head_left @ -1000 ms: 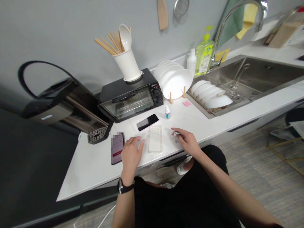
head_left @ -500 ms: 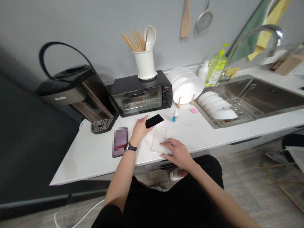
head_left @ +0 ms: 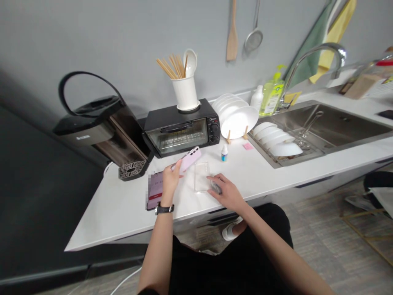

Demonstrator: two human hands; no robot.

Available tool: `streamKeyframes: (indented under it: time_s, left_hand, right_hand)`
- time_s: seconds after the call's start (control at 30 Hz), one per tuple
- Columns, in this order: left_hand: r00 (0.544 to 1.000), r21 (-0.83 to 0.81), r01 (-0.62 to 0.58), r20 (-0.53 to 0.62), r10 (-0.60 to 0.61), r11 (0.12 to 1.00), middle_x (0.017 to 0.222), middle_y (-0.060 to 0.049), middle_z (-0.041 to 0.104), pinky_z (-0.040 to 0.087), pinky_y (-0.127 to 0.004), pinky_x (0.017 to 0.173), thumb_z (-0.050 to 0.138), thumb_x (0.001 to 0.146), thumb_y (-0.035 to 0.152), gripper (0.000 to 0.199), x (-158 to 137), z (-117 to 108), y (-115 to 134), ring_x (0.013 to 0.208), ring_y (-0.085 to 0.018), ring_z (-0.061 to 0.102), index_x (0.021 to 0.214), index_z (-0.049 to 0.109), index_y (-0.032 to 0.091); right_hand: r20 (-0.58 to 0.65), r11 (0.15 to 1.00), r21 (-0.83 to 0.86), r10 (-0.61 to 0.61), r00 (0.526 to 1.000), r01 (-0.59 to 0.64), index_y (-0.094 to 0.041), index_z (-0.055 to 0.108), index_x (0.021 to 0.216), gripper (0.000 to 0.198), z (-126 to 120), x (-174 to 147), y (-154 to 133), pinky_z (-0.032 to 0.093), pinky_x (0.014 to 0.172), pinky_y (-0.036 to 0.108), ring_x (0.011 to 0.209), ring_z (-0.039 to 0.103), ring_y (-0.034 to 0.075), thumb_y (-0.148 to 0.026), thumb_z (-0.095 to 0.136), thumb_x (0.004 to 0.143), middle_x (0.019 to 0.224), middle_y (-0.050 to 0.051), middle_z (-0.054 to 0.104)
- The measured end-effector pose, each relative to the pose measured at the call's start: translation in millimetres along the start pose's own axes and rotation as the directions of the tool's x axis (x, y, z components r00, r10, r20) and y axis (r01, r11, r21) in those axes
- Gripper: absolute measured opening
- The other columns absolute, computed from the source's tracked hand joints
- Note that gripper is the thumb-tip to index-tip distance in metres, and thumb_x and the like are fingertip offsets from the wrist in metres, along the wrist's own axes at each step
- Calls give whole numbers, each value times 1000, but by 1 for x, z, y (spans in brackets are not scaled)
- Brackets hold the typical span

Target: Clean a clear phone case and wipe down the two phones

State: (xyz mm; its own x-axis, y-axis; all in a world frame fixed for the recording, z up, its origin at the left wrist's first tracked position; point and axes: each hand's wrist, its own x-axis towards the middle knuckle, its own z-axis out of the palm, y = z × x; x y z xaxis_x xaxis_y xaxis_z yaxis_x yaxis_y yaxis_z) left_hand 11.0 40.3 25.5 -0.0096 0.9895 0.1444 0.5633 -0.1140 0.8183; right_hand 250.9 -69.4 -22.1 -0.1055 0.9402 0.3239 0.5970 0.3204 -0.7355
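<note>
My left hand (head_left: 172,180), with a watch on its wrist, is closed on a lilac smartphone (head_left: 190,159). The phone is raised and tilted, its back and camera lenses showing. Flat on the counter lies a clear phone case (head_left: 201,177). My right hand (head_left: 226,191) rests at the case's right edge, fingertips touching it or very near. Between its thumb and fingers is a small greyish thing (head_left: 216,187), mostly hidden, whose kind I cannot make out. Another phone (head_left: 155,190), screen lit and partly blurred out, lies beside my left wrist.
A small white-and-blue bottle (head_left: 224,154) and a pink slip (head_left: 247,146) are on the white counter (head_left: 107,221). Behind stand a black water dispenser (head_left: 107,131), a toaster oven (head_left: 181,131) and racked white plates (head_left: 239,123). Bowls (head_left: 285,148) sit by the sink (head_left: 346,127) at right.
My left hand has lifted the smartphone off the counter, drawn it left and turned it so its back shows. My right hand stays beside the case. The camera view has shifted slightly.
</note>
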Motion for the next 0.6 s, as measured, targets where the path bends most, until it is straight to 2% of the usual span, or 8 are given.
streamKeyframes:
  time_s: [0.07,0.13,0.23,0.3,0.4,0.5,0.6]
  left_hand:
    - [996,-51,29,81,-25,998,84,-15,84,62,-33,55,32,109,65,73,-14,-1,0,73,-25,81,110,77,8]
    - [987,-76,52,157,-40,996,76,-15,82,58,-32,52,32,109,67,75,-31,3,-1,69,-26,80,107,77,7]
    - [969,-79,82,238,-61,993,68,-9,76,53,-32,58,25,110,61,76,-54,13,-4,77,-29,84,105,78,7]
    - [966,-76,91,248,-69,993,76,-5,78,50,-32,61,31,108,57,64,-63,20,-6,82,-29,85,114,76,12]
    - [976,-22,60,212,-54,998,89,-1,80,51,-31,62,49,103,52,44,-69,25,-12,82,-28,85,123,70,20]
    - [979,81,-32,206,15,996,91,0,80,53,-32,62,49,101,52,44,-70,27,-19,78,-25,84,126,65,19]
    - [979,131,-97,192,71,987,102,-3,80,54,-35,66,35,101,54,56,-75,28,-24,84,-24,84,136,59,18]
  right_hand:
    - [-54,997,64,39,998,-36,-27,62,150,52,-2,4,4,59,103,45,112,72,29,-47,61,102,124,10,70]
    - [-82,978,194,98,992,-80,-25,62,148,53,-3,8,4,57,105,44,115,71,29,-51,58,103,125,11,72]
    - [-45,917,378,159,986,-131,-23,73,124,45,-4,13,2,55,101,41,109,70,28,-58,60,99,117,8,77]
    - [-17,897,406,197,980,-174,-22,75,105,45,-5,16,1,55,86,36,90,68,24,-64,60,98,97,5,77]
    - [7,865,423,295,955,-270,-21,71,85,55,-6,20,3,42,61,31,62,51,17,-74,61,95,64,-1,60]
    - [22,832,441,365,931,-337,-21,66,77,61,-7,23,5,30,53,30,54,39,14,-81,64,88,55,-5,48]
    - [25,816,450,396,918,-364,-22,62,77,62,-7,23,5,28,52,30,53,38,13,-83,65,86,54,-5,46]
